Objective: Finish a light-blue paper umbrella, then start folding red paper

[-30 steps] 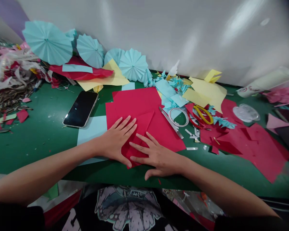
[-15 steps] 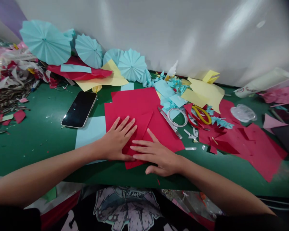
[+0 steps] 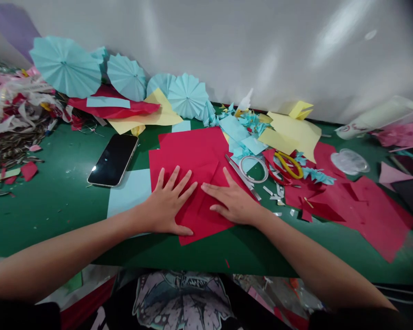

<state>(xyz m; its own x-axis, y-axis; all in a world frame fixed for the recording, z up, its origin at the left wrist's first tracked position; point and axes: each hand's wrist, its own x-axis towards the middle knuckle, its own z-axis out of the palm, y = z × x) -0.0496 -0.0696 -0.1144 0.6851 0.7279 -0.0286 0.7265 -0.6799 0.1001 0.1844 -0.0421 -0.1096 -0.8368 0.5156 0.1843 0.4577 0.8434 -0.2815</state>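
Red paper (image 3: 192,142) lies in overlapping sheets on the green table in front of me, with a folded edge running between my hands. My left hand (image 3: 165,201) rests flat on its left part, fingers spread. On the right part lies my right hand (image 3: 236,197), fingers stretched out and palm down. Neither hand grips anything. Close beyond my right hand are scissors with a white handle (image 3: 266,169) and silvery blades. A light blue sheet (image 3: 129,190) sticks out from under the red paper, beside my left wrist.
A phone (image 3: 113,160) lies left of the paper. Pleated blue paper rosettes (image 3: 188,94) lean along the wall. Scissors with yellow handles (image 3: 289,165), paper scraps and red offcuts (image 3: 365,206) spread to the right. A heap of ribbons and cords (image 3: 17,110) sits far left.
My right hand has slid away from me and to the right over the red paper, apart from my left hand. My left hand has stayed nearly in place, its fingers spread wider.
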